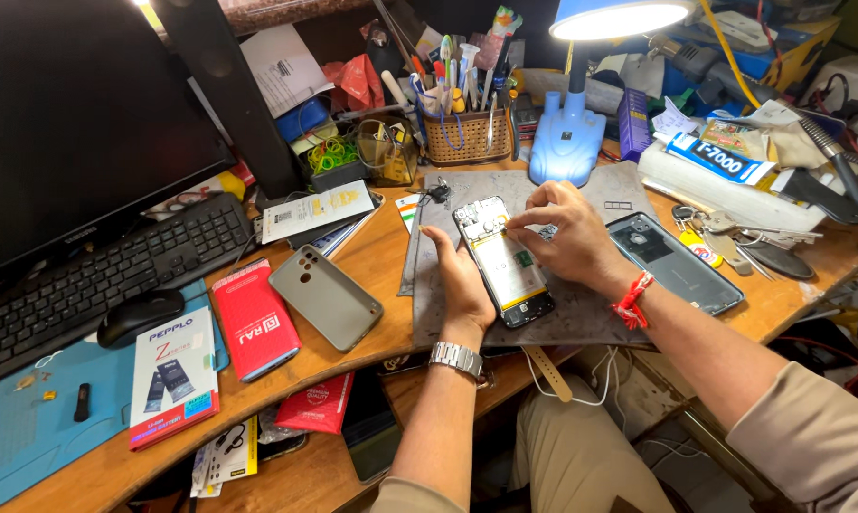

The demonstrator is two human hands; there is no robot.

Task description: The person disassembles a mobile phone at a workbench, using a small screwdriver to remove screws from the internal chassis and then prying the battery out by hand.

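Two hands meet over an opened phone [501, 261] that lies on a grey work mat [581, 313], just right of centre on the wooden desk [372, 256]. Largest nearby is the dark monitor [68, 114] at ten o'clock, then the black keyboard [106, 271] below it. A blue desk lamp [581, 104] stands at twelve o'clock and lights the mat.

The left hand [462, 280] steadies the phone's left edge, palm flat against the frame. The right hand [566, 228] pinches its fingertips at the upper part of the open body; whether a small part sits between them cannot be told. To do this well, I judge the left hand should keep the body from sliding while the right works with light pressure only.

At three o'clock, touching the right wrist's side of the mat, lies the removed back cover [676, 261]. At nine o'clock rest a grey phone case [326, 296] and a red box [255, 318], well apart from the hands. A wicker tool basket [465, 133] sits at twelve o'clock. Keys [714, 223] crowd the mat's right edge.
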